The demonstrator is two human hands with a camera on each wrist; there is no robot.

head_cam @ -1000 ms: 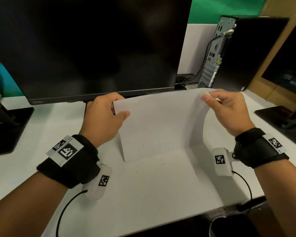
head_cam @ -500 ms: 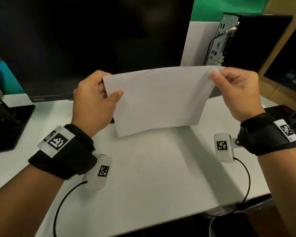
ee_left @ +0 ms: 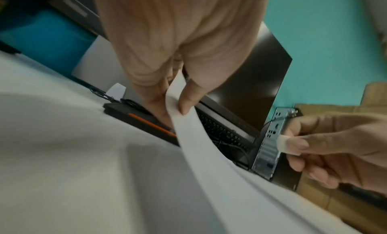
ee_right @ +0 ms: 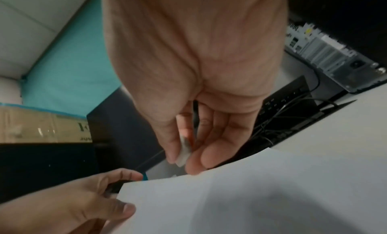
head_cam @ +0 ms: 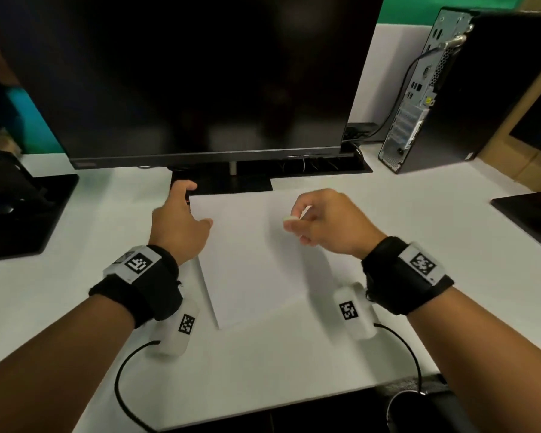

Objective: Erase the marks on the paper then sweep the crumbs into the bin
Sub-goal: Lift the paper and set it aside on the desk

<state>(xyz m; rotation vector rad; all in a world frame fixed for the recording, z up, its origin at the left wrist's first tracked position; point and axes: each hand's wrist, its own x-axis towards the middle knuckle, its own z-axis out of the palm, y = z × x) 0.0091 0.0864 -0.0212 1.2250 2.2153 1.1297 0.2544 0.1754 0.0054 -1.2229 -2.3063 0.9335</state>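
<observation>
A white sheet of paper [head_cam: 256, 260] lies nearly flat on the white desk [head_cam: 75, 292] in front of the monitor; I see no marks on it. My left hand [head_cam: 197, 204] pinches its far left corner between thumb and fingers, and in the left wrist view this corner of the paper [ee_left: 209, 155] curls up from the desk in that hand [ee_left: 176, 103]. My right hand [head_cam: 291, 221] hovers over the sheet's far right part and pinches a small white eraser [head_cam: 291, 218]. The right wrist view shows the eraser [ee_right: 183, 153] between thumb and fingers.
A large dark monitor [head_cam: 185, 73] stands just behind the paper on a black base [head_cam: 231, 182]. A computer tower [head_cam: 450, 89] is at the back right, black stands [head_cam: 19, 207] at the far left. A dark round rim [head_cam: 406, 407] shows below the desk's front edge.
The paper, held up in the air by both hands before, has come down onto the desk. My right hand has let go of its right corner.
</observation>
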